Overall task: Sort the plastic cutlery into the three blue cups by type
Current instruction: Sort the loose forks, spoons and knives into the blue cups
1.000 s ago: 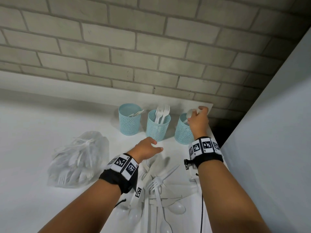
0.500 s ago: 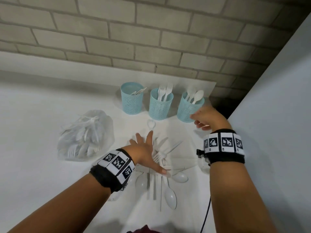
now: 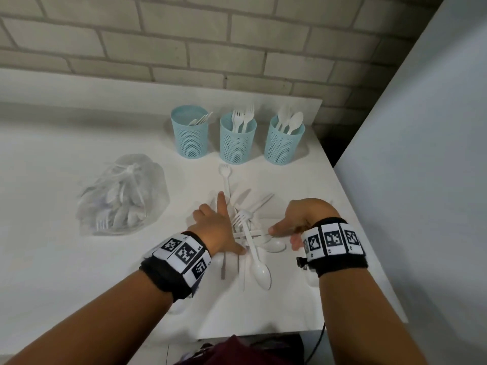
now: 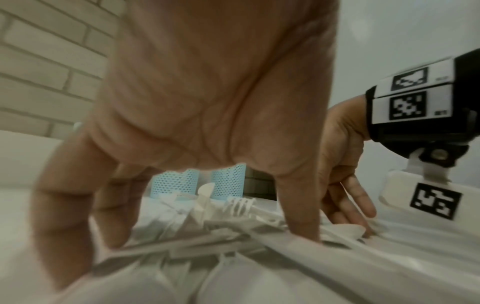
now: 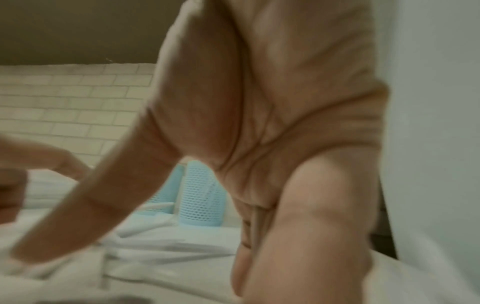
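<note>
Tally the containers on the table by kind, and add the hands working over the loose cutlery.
Blue mesh cups: 3
Clear plastic bag: 1
Hands: 2
Total: 6

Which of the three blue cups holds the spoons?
The right cup, nearest the grey panel: rounded spoon bowls stick out of it, while the middle cup shows fork tines.

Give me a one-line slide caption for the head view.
Both hands reach into loose white cutlery before three blue cups.
</note>
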Available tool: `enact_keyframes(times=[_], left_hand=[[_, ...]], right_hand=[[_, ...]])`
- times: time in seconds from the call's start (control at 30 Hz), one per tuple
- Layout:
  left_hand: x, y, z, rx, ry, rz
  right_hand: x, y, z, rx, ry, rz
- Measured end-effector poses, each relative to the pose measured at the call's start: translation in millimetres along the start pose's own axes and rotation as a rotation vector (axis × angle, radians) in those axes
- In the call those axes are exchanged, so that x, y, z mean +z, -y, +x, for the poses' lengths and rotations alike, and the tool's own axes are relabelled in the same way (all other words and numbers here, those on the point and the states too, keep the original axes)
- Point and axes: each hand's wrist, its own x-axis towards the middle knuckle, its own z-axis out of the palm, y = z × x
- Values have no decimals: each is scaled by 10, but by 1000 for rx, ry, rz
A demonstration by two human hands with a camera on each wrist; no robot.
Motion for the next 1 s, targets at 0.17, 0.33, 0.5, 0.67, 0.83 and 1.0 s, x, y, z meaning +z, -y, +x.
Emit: enact_keyframes(times=[0.17, 0.33, 0.5, 0.67, 0.83, 1.0], left_hand=[[-71, -72, 6, -24, -12, -217], [-140, 15, 146, -4, -34, -588], [-166, 99, 226, -27, -35, -931], [-263, 97, 193, -16, -4, -1107], [-417, 112, 179, 122, 11, -1167], [-571, 152, 140, 197, 40, -1223]], right_hand=[[92, 259, -80, -144, -65, 184], [182, 424, 7, -220, -2, 683], [275, 518, 131, -244, 34, 938], [302, 593, 171, -338, 10, 1084], [216, 593, 167, -455, -64, 1187], [76, 552, 96, -611, -90, 1181]])
